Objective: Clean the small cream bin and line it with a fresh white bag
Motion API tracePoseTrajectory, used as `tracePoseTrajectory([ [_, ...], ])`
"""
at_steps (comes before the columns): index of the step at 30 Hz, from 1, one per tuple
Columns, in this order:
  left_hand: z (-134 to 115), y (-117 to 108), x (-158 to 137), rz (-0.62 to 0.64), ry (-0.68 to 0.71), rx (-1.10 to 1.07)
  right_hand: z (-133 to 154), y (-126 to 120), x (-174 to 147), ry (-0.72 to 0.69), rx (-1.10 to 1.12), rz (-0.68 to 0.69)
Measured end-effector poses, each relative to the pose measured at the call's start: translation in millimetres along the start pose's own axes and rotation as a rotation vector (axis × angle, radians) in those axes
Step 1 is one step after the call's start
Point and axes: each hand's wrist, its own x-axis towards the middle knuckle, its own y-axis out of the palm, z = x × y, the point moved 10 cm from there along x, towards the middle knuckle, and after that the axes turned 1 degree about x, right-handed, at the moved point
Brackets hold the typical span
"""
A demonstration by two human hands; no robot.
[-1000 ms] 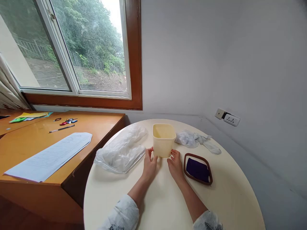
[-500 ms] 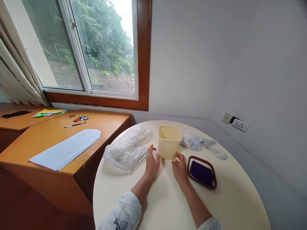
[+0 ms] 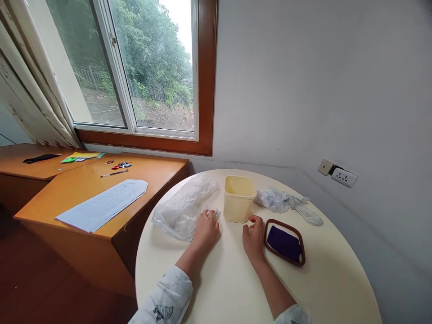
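Note:
A pale yellow square plastic bin [image 3: 239, 209] stands upright on the round table, its open top facing up. My left hand [image 3: 206, 228] is palm down on the right edge of a crumpled clear plastic bag [image 3: 182, 211], its fingers curled over the plastic. Just in front of the bin's lower right corner is my right hand [image 3: 254, 238], loosely curved with a gap between thumb and fingers, and nothing in it. To its right lies a brown rounded frame [image 3: 302, 252] with a dark purple piece [image 3: 284, 243] inside it.
Another crumpled, knotted clear bag [image 3: 275, 200] lies behind the frame on the cream table [image 3: 232, 283]. A wooden desk [image 3: 158, 168] at left bears papers [image 3: 104, 202], a pen [image 3: 114, 173] and small items. Behind is a wall with a socket [image 3: 344, 177].
My left hand has moved from beside the bin leftward onto the plastic bag's edge, its fingers curling down. My right hand stays near the bin. The view has turned slightly left.

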Motion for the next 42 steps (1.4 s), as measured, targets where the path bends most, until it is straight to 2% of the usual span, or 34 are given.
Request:
tracePoseTrajectory([
  [3,-10,-13,-8,0.011,0.03,0.025,15,9,-4,-0.123,-0.034,0.062],
  [6,-2,-42,-10,-0.014,0.012,0.067,29,28,-15,-0.236,-0.04,0.206],
  [8,16,-64,-7,-0.022,-0.029,0.116,39,44,-26,-0.311,-0.047,0.337],
  [11,57,-89,-2,0.015,-0.144,0.185,49,67,-45,-0.409,-0.117,0.537],
  [14,88,-94,-2,0.13,-0.213,0.177,49,80,-55,-0.442,-0.209,0.631],
  [16,94,-88,-6,0.227,-0.219,0.127,48,84,-58,-0.455,-0.247,0.647],
  [19,83,-78,-18,0.346,-0.203,0.012,48,86,-60,-0.458,-0.27,0.64],
  [23,44,-68,-40,0.543,-0.163,-0.188,49,83,-58,-0.411,-0.199,0.624],
  [26,1,-61,-65,0.804,-0.12,-0.51,45,79,-52,-0.265,0.074,0.637],
  [28,-18,-66,-71,0.864,-0.116,-0.683,38,79,-50,-0.152,0.241,0.652],
  [30,-23,-76,-61,0.78,-0.088,-0.714,29,82,-47,-0.066,0.326,0.654],
  [32,-20,-93,-42,0.608,0.007,-0.635,18,84,-44,0.014,0.389,0.635],
  [34,-7,-111,-22,0.406,0.101,-0.456,8,85,-39,0.105,0.475,0.607],
  [36,14,-123,-7,0.254,0.12,-0.208,-1,85,-34,0.185,0.566,0.581],
  [38,30,-123,0,0.211,0.162,0.036,-8,84,-31,0.265,0.659,0.567],
  [40,40,-113,-1,0.242,0.212,0.235,-13,84,-31,0.356,0.748,0.568],
  [42,42,-98,-6,0.284,0.274,0.345,-15,86,-36,0.454,0.827,0.586],
])
